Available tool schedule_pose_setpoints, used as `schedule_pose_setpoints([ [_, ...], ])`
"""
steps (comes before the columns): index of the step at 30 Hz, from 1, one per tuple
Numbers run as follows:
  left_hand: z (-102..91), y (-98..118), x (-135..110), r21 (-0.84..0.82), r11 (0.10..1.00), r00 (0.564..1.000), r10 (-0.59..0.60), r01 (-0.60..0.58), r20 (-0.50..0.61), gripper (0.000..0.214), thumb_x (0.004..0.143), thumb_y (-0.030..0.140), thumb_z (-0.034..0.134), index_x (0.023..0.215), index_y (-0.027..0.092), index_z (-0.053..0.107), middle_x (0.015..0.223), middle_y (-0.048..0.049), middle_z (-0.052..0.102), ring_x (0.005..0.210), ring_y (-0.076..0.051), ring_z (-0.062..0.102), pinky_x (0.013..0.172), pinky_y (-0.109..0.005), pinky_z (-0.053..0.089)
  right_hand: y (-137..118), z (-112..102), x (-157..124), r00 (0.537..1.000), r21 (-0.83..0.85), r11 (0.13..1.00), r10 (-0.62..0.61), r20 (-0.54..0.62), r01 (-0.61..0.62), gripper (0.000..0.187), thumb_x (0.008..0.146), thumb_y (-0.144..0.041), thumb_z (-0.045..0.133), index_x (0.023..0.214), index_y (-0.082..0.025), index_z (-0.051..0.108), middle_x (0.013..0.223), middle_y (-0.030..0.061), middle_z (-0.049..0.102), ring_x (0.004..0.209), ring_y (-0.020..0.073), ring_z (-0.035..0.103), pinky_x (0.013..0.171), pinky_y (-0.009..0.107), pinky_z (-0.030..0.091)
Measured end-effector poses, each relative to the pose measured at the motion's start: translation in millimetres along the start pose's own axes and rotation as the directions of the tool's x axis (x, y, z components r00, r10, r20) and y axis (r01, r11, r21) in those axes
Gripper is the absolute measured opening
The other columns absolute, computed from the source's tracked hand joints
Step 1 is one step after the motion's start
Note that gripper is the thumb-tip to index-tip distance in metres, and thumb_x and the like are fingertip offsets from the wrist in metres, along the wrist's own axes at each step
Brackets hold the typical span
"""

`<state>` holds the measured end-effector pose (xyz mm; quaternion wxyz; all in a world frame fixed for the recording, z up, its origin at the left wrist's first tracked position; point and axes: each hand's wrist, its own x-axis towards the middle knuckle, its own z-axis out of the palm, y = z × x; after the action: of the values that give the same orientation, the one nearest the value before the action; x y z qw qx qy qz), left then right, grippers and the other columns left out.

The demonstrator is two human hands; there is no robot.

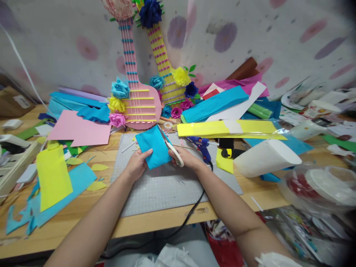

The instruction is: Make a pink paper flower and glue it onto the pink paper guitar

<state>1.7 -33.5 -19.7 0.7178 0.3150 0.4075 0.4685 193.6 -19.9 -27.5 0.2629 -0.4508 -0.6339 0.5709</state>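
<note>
Paper (152,150) in bright blue is spanning the gap between two bare hands over the far half of a gray cutting mat (139,200), at the middle of a crowded wooden worktable (150,221). The left hand (137,165) is pinching its near left edge, thumb on top, the other fingers tucking mostly out of view beneath. The right hand (183,156) is grasping white-handled scissors (177,155), their blades lying along the sheet's far right edge; how the fingers are sitting in the loops is partly hidden. The piece is looking light and soft, likely folded crepe, so it is probably calling for a gentle pinch close to the edge at the blades; a loose hold could be letting it buckle, a hard one creasing or tearing it. A blue glue gun (203,148) is resting to the right, while a pink guitar (144,105) and a yellow guitar (171,91) are standing at the far side.
</note>
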Motion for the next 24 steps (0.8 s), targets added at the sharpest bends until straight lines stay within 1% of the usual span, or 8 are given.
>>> schedule_pose_setpoints([
  [7, 0.6, 2.5, -0.2, 0.005, 1.000, 1.000, 0.006, -0.006, -0.013, 0.033, 0.067, 0.024, 0.069, 0.097, 0.010, 0.065, 0.100, -0.0140, 0.070, 0.095, -0.030, 0.065, 0.089, -0.044, 0.050, -1.5, 0.8, -0.2, 1.000, -0.039, 0.999, 0.001, -0.014, -0.001, 0.023, 0.077, -0.040, 0.050, 0.070, -0.021, 0.040, 0.055, -0.0051, 0.049, 0.046, 0.0088, 0.045, 0.042, 0.019, 0.034],
  [15, 0.8, 2.1, 0.7, -0.006, 1.000, 0.999, -0.003, 0.002, -0.045, 0.031, 0.067, 0.021, 0.069, 0.096, 0.011, 0.065, 0.099, -0.0133, 0.070, 0.094, -0.029, 0.065, 0.087, -0.042, 0.051, -2.4, 2.9, 1.0, 0.999, -0.011, 1.000, -0.006, -0.036, 0.006, 0.025, 0.076, -0.042, 0.051, 0.069, -0.021, 0.040, 0.051, -0.0065, 0.048, 0.043, 0.0081, 0.044, 0.042, 0.019, 0.034],
  [20, 0.2, 2.8, 0.2, -0.011, 1.000, 0.999, 0.002, -0.002, -0.036, 0.030, 0.067, 0.021, 0.068, 0.095, 0.011, 0.065, 0.098, -0.0134, 0.070, 0.096, -0.030, 0.064, 0.089, -0.044, 0.050, -0.9, 1.7, 2.4, 1.000, 0.016, 1.000, -0.017, -0.026, 0.018, 0.029, 0.075, -0.046, 0.053, 0.069, -0.020, 0.041, 0.049, -0.0066, 0.047, 0.040, 0.0076, 0.043, 0.040, 0.019, 0.033],
  [24, 0.0, 3.2, 0.5, -0.021, 1.000, 1.000, 0.005, -0.006, -0.020, 0.030, 0.068, 0.022, 0.068, 0.097, 0.011, 0.065, 0.098, -0.0133, 0.070, 0.093, -0.029, 0.065, 0.088, -0.043, 0.051, -1.6, 2.4, 3.9, 0.999, 0.059, 0.998, -0.015, -0.045, 0.017, 0.035, 0.070, -0.052, 0.057, 0.068, -0.020, 0.042, 0.047, -0.0077, 0.044, 0.038, 0.0074, 0.040, 0.038, 0.020, 0.034],
])
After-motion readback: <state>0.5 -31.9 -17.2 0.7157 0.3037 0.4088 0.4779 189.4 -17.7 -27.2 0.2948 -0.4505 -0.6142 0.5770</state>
